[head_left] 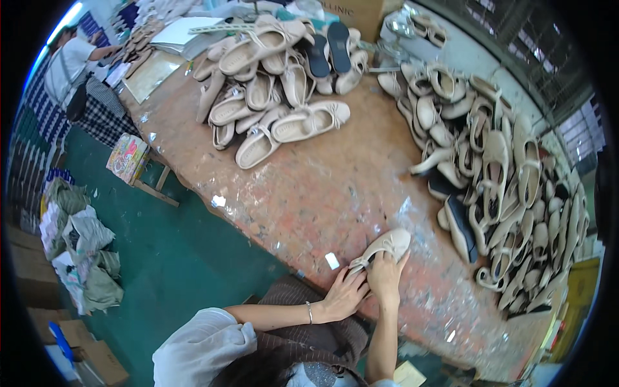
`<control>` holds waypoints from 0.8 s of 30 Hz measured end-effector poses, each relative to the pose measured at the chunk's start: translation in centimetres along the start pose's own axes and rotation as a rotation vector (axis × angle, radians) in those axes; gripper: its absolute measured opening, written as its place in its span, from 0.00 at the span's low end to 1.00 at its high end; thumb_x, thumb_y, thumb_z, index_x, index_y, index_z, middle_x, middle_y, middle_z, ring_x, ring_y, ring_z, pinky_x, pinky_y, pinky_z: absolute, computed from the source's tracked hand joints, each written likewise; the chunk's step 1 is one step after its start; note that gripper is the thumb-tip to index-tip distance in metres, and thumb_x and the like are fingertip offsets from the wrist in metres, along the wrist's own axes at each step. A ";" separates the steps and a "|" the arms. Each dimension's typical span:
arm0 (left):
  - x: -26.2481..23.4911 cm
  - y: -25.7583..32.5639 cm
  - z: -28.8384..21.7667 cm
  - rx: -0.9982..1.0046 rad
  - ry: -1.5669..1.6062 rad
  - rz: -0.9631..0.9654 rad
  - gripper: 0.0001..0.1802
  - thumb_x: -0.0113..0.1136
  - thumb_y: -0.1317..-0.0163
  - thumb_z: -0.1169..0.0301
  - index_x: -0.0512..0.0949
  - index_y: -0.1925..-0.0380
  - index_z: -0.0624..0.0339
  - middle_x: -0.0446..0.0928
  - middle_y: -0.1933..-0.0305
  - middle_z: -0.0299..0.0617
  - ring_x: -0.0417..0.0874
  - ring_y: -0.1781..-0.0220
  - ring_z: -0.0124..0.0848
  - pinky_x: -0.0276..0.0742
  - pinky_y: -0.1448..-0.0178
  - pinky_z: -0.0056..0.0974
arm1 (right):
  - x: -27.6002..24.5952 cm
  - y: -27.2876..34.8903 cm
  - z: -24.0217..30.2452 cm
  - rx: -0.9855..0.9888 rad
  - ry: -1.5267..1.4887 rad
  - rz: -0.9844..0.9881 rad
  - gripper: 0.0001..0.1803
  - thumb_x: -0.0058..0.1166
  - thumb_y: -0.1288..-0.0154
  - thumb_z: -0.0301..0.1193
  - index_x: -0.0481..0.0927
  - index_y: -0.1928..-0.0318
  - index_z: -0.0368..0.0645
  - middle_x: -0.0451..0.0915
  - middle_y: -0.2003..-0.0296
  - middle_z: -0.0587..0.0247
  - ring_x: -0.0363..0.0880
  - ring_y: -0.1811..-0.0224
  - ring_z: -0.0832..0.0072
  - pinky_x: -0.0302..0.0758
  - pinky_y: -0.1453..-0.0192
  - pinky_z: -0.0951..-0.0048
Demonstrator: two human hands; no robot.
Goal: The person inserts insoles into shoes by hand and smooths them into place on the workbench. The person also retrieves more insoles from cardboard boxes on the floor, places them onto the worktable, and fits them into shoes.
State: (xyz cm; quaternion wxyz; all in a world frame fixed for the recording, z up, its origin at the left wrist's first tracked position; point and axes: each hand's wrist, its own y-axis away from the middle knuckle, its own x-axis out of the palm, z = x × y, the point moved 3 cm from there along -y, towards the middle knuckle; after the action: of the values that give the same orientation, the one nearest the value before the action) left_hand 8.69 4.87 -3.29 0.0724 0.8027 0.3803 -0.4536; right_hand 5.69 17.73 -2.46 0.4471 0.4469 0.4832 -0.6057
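A beige flat shoe (394, 242) with a small bow lies at the table's near edge, its toe pointing away and to the right. My left hand (345, 295) is closed around the heel end, which it partly hides. The fingers of my right hand (385, 278) reach into the shoe's opening behind the bow, with the thumb along its right side. What the fingertips do inside cannot be seen. A small white slip (331, 260) lies on the table just left of the shoe.
The worn brown table (309, 187) carries a pile of beige shoes (258, 97) at the far left and a larger heap (496, 168) along the right. A wooden stool (155, 184) with a colourful seat and several sacks (87, 238) stand left. Another person (71, 71) works far left.
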 end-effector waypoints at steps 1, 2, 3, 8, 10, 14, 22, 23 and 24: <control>-0.6 -0.5 0.9 0.001 0.024 0.059 0.21 0.64 0.45 0.66 0.77 0.51 0.62 0.72 0.43 0.50 0.68 0.35 0.46 0.65 0.37 0.52 | -2.5 -0.4 1.0 0.065 -0.236 0.170 0.10 0.51 0.41 0.20 0.84 0.62 0.34 0.84 0.67 0.47 0.81 0.48 0.52 0.39 0.22 0.36; -1.7 -1.7 1.8 0.034 0.049 0.035 0.19 0.64 0.49 0.68 0.78 0.56 0.62 0.73 0.46 0.50 0.70 0.38 0.46 0.68 0.43 0.50 | -5.6 -0.5 1.9 0.130 -0.540 0.116 0.14 0.50 0.41 0.18 0.84 0.56 0.35 0.85 0.61 0.50 0.80 0.43 0.54 0.41 0.21 0.40; -3.8 -3.0 2.7 0.115 0.014 -0.118 0.16 0.64 0.53 0.69 0.77 0.62 0.61 0.74 0.50 0.49 0.73 0.43 0.47 0.71 0.48 0.49 | -7.4 -0.2 2.1 0.203 -0.843 0.062 0.18 0.49 0.41 0.16 0.84 0.50 0.35 0.86 0.54 0.53 0.78 0.38 0.56 0.43 0.20 0.44; -21.8 -14.8 10.0 0.493 -0.294 -0.596 0.05 0.58 0.56 0.73 0.71 0.79 0.58 0.74 0.71 0.45 0.77 0.67 0.43 0.72 0.65 0.48 | -10.2 4.3 -4.2 0.368 -0.572 -0.287 0.24 0.45 0.40 0.13 0.83 0.45 0.40 0.84 0.47 0.55 0.76 0.35 0.58 0.52 0.22 0.48; -29.2 -18.8 14.4 0.302 -0.367 -0.606 0.05 0.57 0.53 0.76 0.73 0.75 0.62 0.73 0.71 0.51 0.76 0.68 0.49 0.72 0.63 0.51 | -9.9 6.6 -6.4 0.516 -0.555 -0.368 0.19 0.46 0.34 0.16 0.83 0.46 0.37 0.84 0.48 0.50 0.79 0.38 0.60 0.54 0.22 0.50; -43.2 -23.4 26.8 -0.092 -0.754 -0.589 0.15 0.56 0.38 0.70 0.80 0.53 0.63 0.82 0.54 0.57 0.81 0.50 0.54 0.77 0.49 0.52 | -9.8 7.5 -10.4 0.659 -0.641 -0.481 0.16 0.49 0.30 0.23 0.81 0.45 0.34 0.83 0.47 0.49 0.80 0.40 0.64 0.68 0.31 0.63; -27.7 -29.9 27.0 0.071 -0.214 -0.351 0.38 0.68 0.39 0.64 0.64 0.33 0.70 0.71 0.35 0.58 0.70 0.32 0.48 0.61 0.27 0.46 | -12.8 7.2 -27.8 0.834 -1.077 -0.741 0.24 0.47 0.22 0.38 0.74 0.37 0.33 0.78 0.41 0.53 0.76 0.37 0.69 0.69 0.31 0.70; -24.0 -30.8 26.6 0.087 -0.074 -0.276 0.39 0.68 0.38 0.63 0.63 0.32 0.70 0.72 0.36 0.56 0.71 0.32 0.42 0.63 0.28 0.42 | -13.0 5.2 -29.5 0.824 -1.040 -0.714 0.25 0.46 0.22 0.40 0.72 0.36 0.33 0.77 0.39 0.53 0.74 0.35 0.67 0.68 0.30 0.68; -18.7 -31.5 24.1 -0.180 0.406 0.047 0.42 0.67 0.36 0.61 0.58 0.30 0.70 0.69 0.32 0.54 0.68 0.30 0.38 0.63 0.28 0.39 | -13.6 4.2 -31.2 0.789 -1.063 -0.704 0.29 0.47 0.22 0.43 0.70 0.34 0.33 0.74 0.37 0.52 0.71 0.32 0.66 0.66 0.28 0.67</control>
State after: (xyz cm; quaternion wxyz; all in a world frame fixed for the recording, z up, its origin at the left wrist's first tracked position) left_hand -34.43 5.65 4.59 0.0764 0.8764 0.4073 -0.2451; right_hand 15.88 49.44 5.83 0.2067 0.0400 0.0635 -0.9755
